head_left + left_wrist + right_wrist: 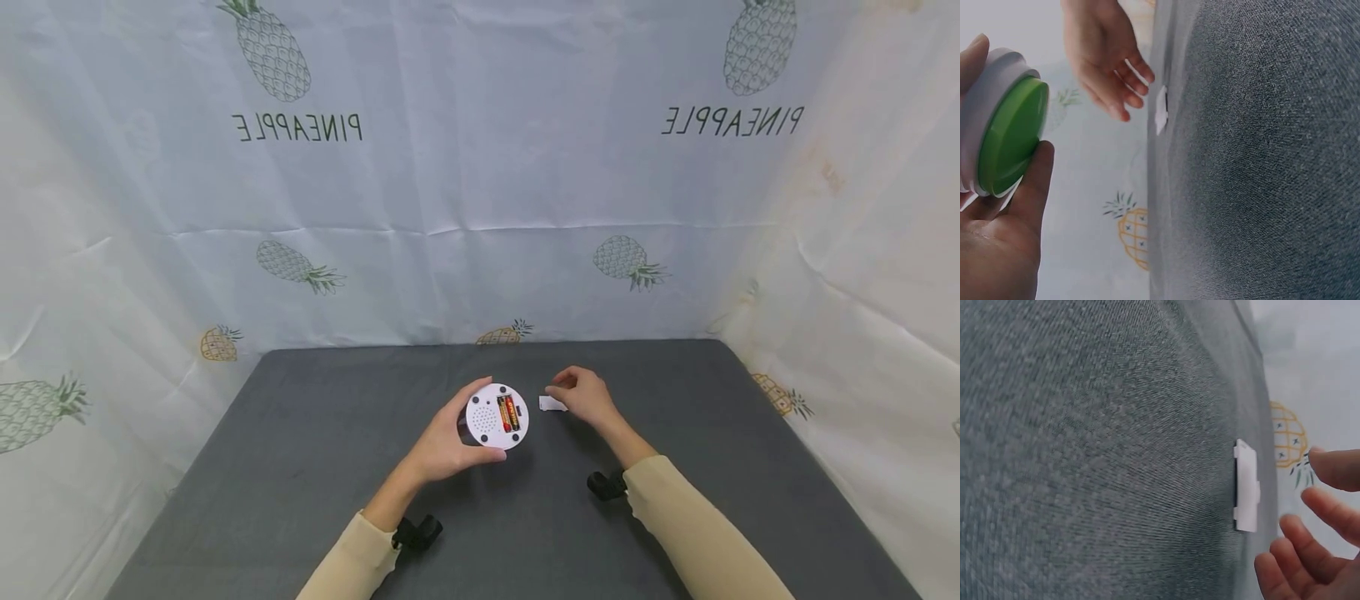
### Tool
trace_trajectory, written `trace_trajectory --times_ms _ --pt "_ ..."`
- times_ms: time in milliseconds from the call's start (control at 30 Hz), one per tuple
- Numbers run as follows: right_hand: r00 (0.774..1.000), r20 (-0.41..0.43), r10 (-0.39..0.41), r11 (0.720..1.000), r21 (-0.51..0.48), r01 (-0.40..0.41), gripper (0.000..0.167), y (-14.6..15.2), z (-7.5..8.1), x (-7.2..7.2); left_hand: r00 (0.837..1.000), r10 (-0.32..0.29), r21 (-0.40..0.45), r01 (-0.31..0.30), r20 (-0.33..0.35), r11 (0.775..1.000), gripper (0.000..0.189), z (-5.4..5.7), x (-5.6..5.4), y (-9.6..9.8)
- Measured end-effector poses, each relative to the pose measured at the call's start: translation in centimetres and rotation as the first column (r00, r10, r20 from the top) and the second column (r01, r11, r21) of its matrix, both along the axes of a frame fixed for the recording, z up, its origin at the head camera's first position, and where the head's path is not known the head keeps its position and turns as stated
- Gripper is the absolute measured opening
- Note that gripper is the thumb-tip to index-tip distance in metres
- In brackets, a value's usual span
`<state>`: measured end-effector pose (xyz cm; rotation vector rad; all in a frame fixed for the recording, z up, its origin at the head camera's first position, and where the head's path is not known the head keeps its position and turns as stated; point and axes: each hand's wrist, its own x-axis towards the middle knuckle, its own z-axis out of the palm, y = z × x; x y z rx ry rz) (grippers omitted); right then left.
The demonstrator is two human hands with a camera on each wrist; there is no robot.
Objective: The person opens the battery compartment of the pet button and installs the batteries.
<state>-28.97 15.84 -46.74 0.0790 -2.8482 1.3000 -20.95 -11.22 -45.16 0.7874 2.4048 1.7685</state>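
My left hand (441,446) grips a round white push-button buzzer (486,417) by its rim, thumb and fingers on opposite sides. Its underside faces up toward me in the head view, showing two batteries (508,413) side by side in an uncovered slot. The left wrist view shows the green dome (1016,137) on the other face. To the right, a small white battery cover (552,404) lies on the table. My right hand (588,398) hovers just beside it, fingers loosely bent; the right wrist view shows a gap between fingertips (1294,525) and cover.
A dark grey cloth covers the table (315,467). White curtains (480,167) printed with pineapples hang behind and along both sides. Black camera mounts (418,533) sit on both wrists.
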Motion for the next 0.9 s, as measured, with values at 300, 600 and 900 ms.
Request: trace_trajectory --times_ms 300,600,900 --pt "0.998 0.041 -0.044 0.996 0.077 0.041 0.034 -0.3 -1.2 -0.7 1.000 0.003 0.016 -0.003 -0.001 1.000 0.099 0.1 0.0 0.0" --pt "1.000 0.019 0.024 0.988 0.152 -0.026 0.033 -0.2 -1.7 -1.2 1.000 0.008 0.002 -0.008 0.001 1.000 0.098 0.2 0.0 -0.1" --pt "0.998 0.036 0.056 0.985 0.158 -0.061 0.029 0.1 -1.5 -1.1 1.000 0.008 0.004 -0.008 0.000 1.000 0.098 0.2 0.0 -0.1"
